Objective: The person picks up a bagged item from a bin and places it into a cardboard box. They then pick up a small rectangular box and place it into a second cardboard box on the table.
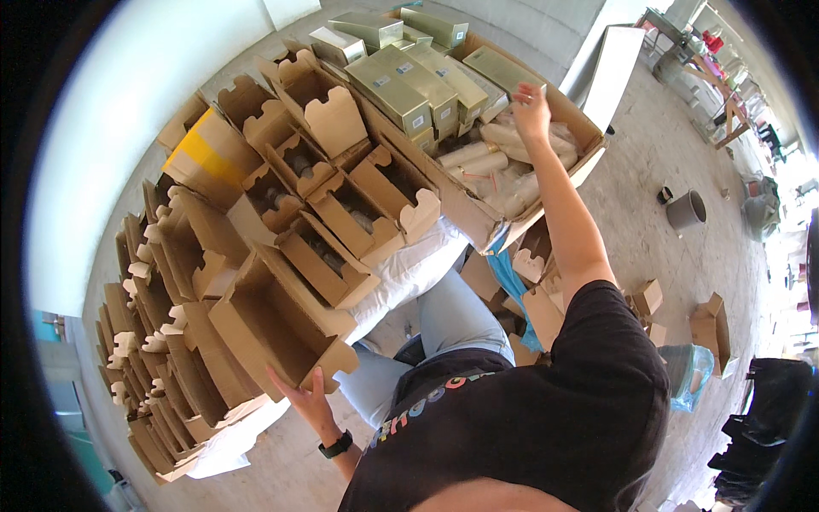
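My left hand (304, 404) grips the near end of an empty open cardboard box (277, 320), with finger and thumb apart along its edge. The box's end flap stands up beside my thumb. Reaching far forward, my right hand (532, 111) is at a large carton (456, 207), its fingers bent over the near end of a gold box (495, 68). More gold boxes (394, 90) lie stacked in the carton's far half. Its near half holds pale tubes in clear plastic wrap (478, 162).
Several open cardboard boxes (328, 247) stand in rows to the left, some with dark objects inside. One bears yellow tape (205, 145). White sheeting (409, 264) lies under them. A grey bin (685, 212) and loose boxes (710, 328) sit on the floor at right.
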{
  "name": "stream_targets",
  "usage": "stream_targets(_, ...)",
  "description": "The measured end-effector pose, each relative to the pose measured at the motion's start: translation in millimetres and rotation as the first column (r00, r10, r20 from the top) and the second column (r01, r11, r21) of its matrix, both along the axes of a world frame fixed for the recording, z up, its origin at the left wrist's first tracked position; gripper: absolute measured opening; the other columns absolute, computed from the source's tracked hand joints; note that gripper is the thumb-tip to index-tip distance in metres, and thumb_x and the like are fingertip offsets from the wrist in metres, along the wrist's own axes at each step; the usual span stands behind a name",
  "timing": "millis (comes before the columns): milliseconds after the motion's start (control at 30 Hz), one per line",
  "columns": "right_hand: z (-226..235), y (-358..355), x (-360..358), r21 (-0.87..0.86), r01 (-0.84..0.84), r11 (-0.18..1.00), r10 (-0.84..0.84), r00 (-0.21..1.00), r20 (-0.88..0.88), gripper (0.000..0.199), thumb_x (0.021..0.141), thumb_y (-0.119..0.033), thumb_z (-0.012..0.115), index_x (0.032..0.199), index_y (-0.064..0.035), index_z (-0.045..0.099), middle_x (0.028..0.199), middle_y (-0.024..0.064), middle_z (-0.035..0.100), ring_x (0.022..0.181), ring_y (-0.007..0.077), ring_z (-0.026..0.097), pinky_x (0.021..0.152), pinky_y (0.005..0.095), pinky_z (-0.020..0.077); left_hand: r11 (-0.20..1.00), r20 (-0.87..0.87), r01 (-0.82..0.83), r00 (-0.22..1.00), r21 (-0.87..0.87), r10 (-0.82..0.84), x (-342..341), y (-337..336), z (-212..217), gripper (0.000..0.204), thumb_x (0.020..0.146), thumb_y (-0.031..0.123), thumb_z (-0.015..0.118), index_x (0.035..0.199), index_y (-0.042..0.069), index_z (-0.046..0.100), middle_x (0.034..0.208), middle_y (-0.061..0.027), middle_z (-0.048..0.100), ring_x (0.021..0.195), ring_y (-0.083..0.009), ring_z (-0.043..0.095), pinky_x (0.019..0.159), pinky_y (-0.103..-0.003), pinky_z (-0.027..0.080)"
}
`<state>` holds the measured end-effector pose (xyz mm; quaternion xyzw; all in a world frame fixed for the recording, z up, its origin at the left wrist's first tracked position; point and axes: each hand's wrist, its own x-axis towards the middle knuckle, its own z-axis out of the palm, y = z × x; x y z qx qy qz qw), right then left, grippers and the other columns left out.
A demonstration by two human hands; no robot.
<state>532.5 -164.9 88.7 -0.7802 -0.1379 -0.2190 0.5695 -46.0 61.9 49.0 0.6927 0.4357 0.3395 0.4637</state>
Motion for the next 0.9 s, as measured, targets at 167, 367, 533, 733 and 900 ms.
stream_targets(167,-16.4,-35.1,37.7,0.191,0.475,0.859,-0.391,0.849,-0.355,0.029,0.069,-0.007,0.066,0.097,-0.0024,0.057,0.090,0.0146,0.062,0.085,0.0279,0.062,0.078,0.0358,0.0520,0.999,-0.015,0.021,1.000,0.041,-0.020,0.8,1.4,0.3,0.093,0.078,0.009,0.075,0.151,0.007,0.018,0.154,-0.0166,0.021,0.137,-0.0296,0.029,0.114,-0.040,0.025)
stream_targets(367,5.9,-39.4,32.5,0.378,0.213,0.901,0.064,0.795,-0.603,0.016,0.084,-0.009,0.059,0.096,-0.0001,0.059,0.087,0.0098,0.057,0.076,0.0205,0.056,0.066,0.0342,0.0517,0.999,-0.002,0.006,1.000,0.046,-0.006,-1.0,1.6,-4.0,0.093,0.078,0.009,0.075,0.151,0.007,0.018,0.154,-0.0166,0.022,0.137,-0.0295,0.028,0.114,-0.041,0.025)
stream_targets(533,-12.4,-42.8,92.8,0.335,-0.020,0.942,0.145,0.925,-0.351,0.028,0.084,-0.013,0.059,0.107,0.0013,0.061,0.106,0.0149,0.061,0.096,0.0243,0.058,0.083,0.0339,0.0475,0.999,-0.010,0.016,1.000,0.038,-0.015,0.3,1.8,-4.2,0.092,0.079,0.009,0.075,0.151,0.007,0.019,0.154,-0.0162,0.021,0.138,-0.0291,0.027,0.114,-0.040,0.025)
stream_targets(733,-25.4,-24.1,86.0,-0.045,0.381,0.924,-0.376,0.875,-0.307,0.051,0.076,-0.026,0.069,0.116,0.0032,0.059,0.118,0.0233,0.059,0.105,0.0278,0.059,0.088,0.0377,0.0483,0.999,-0.028,0.003,1.000,0.042,-0.002,1.6,1.9,-1.9,0.094,0.077,0.008,0.075,0.152,0.007,0.018,0.154,-0.0161,0.022,0.137,-0.0290,0.029,0.113,-0.039,0.026)
stream_targets(900,-37.3,8.5,63.6,0.030,0.060,0.998,-0.028,0.778,-0.627,0.049,0.078,-0.042,0.072,0.096,0.0026,0.066,0.086,0.0117,0.063,0.074,0.0220,0.064,0.057,0.0340,0.0525,0.998,0.080,-0.009,0.997,-0.070,0.014,2.6,1.1,-1.1,0.095,0.076,0.007,0.076,0.152,0.008,0.019,0.154,-0.0162,0.023,0.137,-0.0286,0.030,0.113,-0.039,0.027)
